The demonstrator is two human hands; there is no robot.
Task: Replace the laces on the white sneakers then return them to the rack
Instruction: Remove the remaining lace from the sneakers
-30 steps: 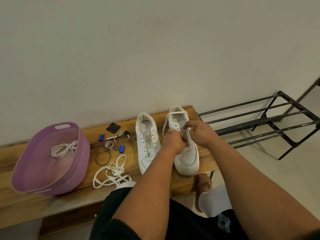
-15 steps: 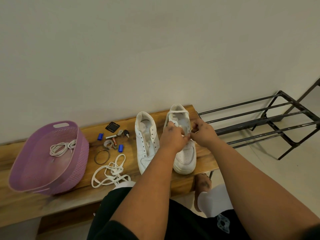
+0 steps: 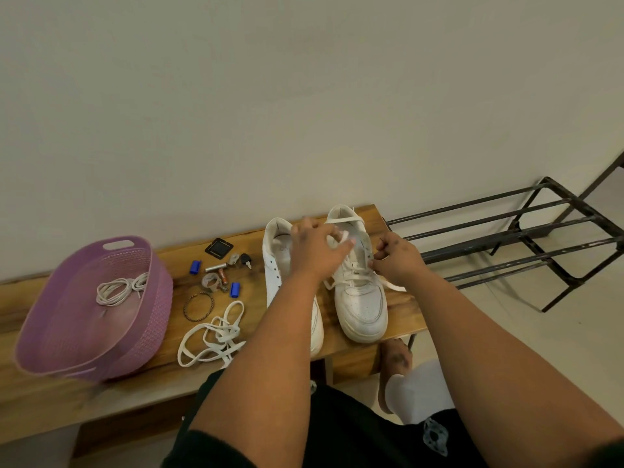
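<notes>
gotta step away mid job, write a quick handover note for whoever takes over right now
Left hand pinches the flat white lace above the right sneaker; right hand grips the same lace at that shoe's eyelets.
Both sneakers stand on the wooden bench. The left sneaker has bare eyelets. A loose flat lace lies on the bench; a thin coiled lace sits in the purple basket.
Done: right sneaker partly laced.
Left: finish it, lace the other, put both on the black rack.
</notes>
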